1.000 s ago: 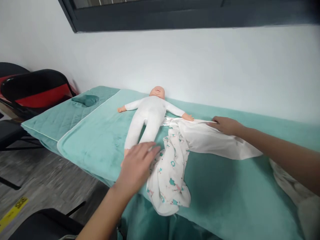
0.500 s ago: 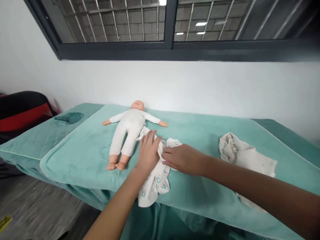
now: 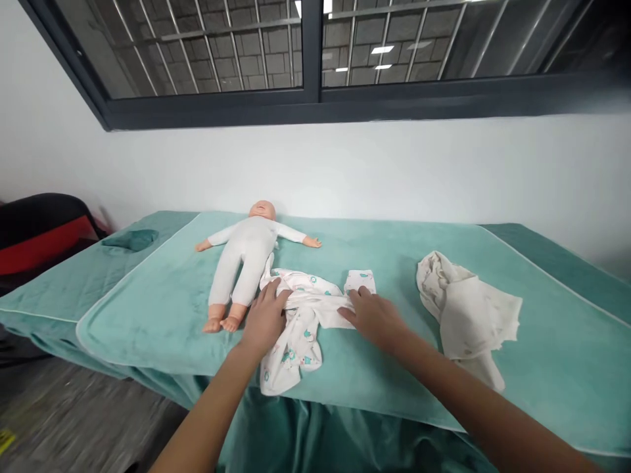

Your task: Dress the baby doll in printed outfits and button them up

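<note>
A white baby garment with small teal and pink prints (image 3: 300,335) lies partly spread on the green bed, its lower part hanging near the front edge. At its left side my left hand (image 3: 266,314) has its fingers curled on the cloth. My right hand (image 3: 373,316) grips the right end, thumb and fingers around the fabric. Between the hands the cloth is stretched in a flat band. A baby doll in a white body suit (image 3: 246,246) lies on its back just left of the garment, arms spread, feet toward me.
A crumpled off-white cloth garment (image 3: 466,309) lies on the right of the bed (image 3: 379,401). At the far left, the bed has a face hole (image 3: 131,240). A black and red chair (image 3: 44,230) stands beyond it. Behind are a white wall and a barred window (image 3: 310,59).
My hands have moved apart, and the garment between them is now spread wider and flatter. The view has shifted slightly. The doll lies as before.
</note>
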Tool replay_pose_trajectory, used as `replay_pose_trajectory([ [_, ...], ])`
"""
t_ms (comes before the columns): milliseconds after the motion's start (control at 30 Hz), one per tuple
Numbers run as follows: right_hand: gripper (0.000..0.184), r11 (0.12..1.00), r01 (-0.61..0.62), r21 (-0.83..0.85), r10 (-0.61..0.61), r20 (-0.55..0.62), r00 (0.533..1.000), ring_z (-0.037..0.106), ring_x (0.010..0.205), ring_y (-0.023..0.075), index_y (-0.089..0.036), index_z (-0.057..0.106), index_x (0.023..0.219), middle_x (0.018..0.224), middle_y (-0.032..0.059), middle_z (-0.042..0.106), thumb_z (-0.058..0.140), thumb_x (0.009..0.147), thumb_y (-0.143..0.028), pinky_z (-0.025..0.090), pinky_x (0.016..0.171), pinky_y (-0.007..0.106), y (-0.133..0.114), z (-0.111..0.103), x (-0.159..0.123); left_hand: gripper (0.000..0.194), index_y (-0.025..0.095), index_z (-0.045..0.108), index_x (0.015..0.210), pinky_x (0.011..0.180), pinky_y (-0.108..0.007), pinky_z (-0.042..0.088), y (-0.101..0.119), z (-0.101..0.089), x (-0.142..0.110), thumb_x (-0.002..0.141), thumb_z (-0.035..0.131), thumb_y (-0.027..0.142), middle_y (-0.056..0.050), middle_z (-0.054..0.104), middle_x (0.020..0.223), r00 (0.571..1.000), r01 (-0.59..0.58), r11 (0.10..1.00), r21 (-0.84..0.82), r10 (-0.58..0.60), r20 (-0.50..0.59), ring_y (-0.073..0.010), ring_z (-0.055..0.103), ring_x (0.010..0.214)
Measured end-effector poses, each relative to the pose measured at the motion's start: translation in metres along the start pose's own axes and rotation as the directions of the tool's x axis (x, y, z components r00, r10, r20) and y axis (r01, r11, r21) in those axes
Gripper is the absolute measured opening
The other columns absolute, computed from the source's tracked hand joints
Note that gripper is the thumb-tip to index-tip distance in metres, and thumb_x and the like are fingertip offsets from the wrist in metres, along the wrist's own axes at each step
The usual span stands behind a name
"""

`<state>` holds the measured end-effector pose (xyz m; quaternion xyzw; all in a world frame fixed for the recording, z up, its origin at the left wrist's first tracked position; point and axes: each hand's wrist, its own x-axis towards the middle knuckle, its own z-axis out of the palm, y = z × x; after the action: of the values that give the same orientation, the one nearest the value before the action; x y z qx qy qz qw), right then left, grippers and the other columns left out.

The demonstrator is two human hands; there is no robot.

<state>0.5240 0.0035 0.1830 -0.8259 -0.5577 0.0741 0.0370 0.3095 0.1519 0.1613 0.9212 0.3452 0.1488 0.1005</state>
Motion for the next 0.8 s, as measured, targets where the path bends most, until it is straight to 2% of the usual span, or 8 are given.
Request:
replay_pose_trajectory([
  [100,0.039,0.902,0.003,0.431,-0.01,0.014,1.0,0.063,0.109,0.0305,-0.016,0.056,0.121,0.12,0.0141,0.064,0.04,0.101,-0.045,0.047,0.092,0.044,-0.014,0.004,-0.005,0.037,0.019,0.062,0.111,0.101,-0.041,0.046,0.023,0.007,-0.002,0.08,0.049,0.005,-0.01,0.064,0.128,0.989,0.065,0.948,-0.312,-0.102,-0.106,-0.026,0.058,0.119],
  [200,0.057,0.513,0.081,0.854,-0.115,-0.025,0.993,0.055,0.128,0.0264,-0.021,0.046,0.139,0.14,0.0106,0.057,0.053,0.093,-0.054,0.044,0.105,0.042,-0.025,0.014,-0.018,0.019,0.018,0.06,0.099,0.084,-0.035,0.051,0.063,0.005,-0.01,0.083,0.05,0.016,-0.004,0.069,0.098,0.952,0.121,0.761,-0.637,-0.27,-0.143,-0.0206,0.063,0.09],
  [267,0.068,0.301,0.121,0.946,-0.146,-0.08,0.986,0.053,0.131,0.0254,-0.02,0.046,0.142,0.144,0.0103,0.054,0.065,0.086,-0.054,0.042,0.11,0.042,-0.03,0.022,-0.032,0.027,0.018,0.06,0.104,0.085,-0.034,0.05,0.09,-0.003,-0.023,0.079,0.05,0.013,-0.004,0.069,0.103,0.933,0.124,0.657,-0.744,-0.333,-0.138,-0.0197,0.063,0.093],
  [367,0.057,0.138,0.129,0.982,-0.095,-0.116,0.989,0.06,0.123,0.0263,-0.018,0.059,0.131,0.132,0.0103,0.065,0.069,0.083,-0.046,0.044,0.11,0.045,-0.032,0.026,-0.058,0.04,0.02,0.061,0.113,0.093,-0.033,0.048,0.117,-0.019,-0.053,0.076,0.052,0.009,-0.005,0.066,0.117,0.952,0.079,0.534,-0.842,-0.292,-0.096,-0.0199,0.06,0.108],
  [467,0.045,0.122,0.184,0.975,-0.032,-0.182,0.983,0.063,0.121,0.0275,-0.019,0.069,0.119,0.124,0.0097,0.07,0.071,0.079,-0.038,0.045,0.11,0.045,-0.026,0.024,-0.082,0.039,0.024,0.062,0.121,0.096,-0.032,0.049,0.127,-0.031,-0.091,0.082,0.057,0.016,-0.005,0.061,0.128,0.981,0.015,0.439,-0.898,-0.178,-0.071,-0.0204,0.058,0.116],
  [600,0.03,0.275,0.218,0.936,0.002,-0.228,0.974,0.065,0.118,0.0295,-0.022,0.076,0.099,0.119,0.0103,0.072,0.071,0.075,-0.039,0.049,0.107,0.043,-0.02,0.031,-0.104,0.05,0.03,0.053,0.137,0.111,-0.039,0.041,0.125,-0.029,-0.14,0.089,0.063,0.029,-0.006,0.047,0.149,0.982,-0.021,0.464,-0.886,-0.155,-0.105,-0.0242,0.043,0.138],
  [700,0.043,0.315,0.192,0.929,0.043,-0.217,0.975,0.067,0.112,0.033,-0.019,0.073,0.105,0.114,0.0146,0.073,0.077,0.069,-0.043,0.05,0.106,0.05,-0.038,0.044,-0.118,0.093,0.036,0.029,0.153,0.118,-0.044,0.035,0.122,-0.014,-0.166,0.075,0.08,0.034,-0.006,0.028,0.162,0.968,0.053,0.377,-0.925,-0.248,-0.045,-0.0283,0.031,0.148],
  [800,0.066,0.295,0.199,0.935,-0.031,-0.199,0.98,0.061,0.123,0.0311,-0.018,0.057,0.131,0.132,0.0161,0.064,0.077,0.072,-0.04,0.045,0.111,0.049,-0.074,0.052,-0.143,0.117,0.031,0.02,0.155,0.114,-0.045,0.041,0.12,-0.003,-0.177,0.06,0.088,0.037,-0.013,0.035,0.158,0.929,0.083,0.203,-0.976,-0.371,0.001,-0.0313,0.043,0.141],
])
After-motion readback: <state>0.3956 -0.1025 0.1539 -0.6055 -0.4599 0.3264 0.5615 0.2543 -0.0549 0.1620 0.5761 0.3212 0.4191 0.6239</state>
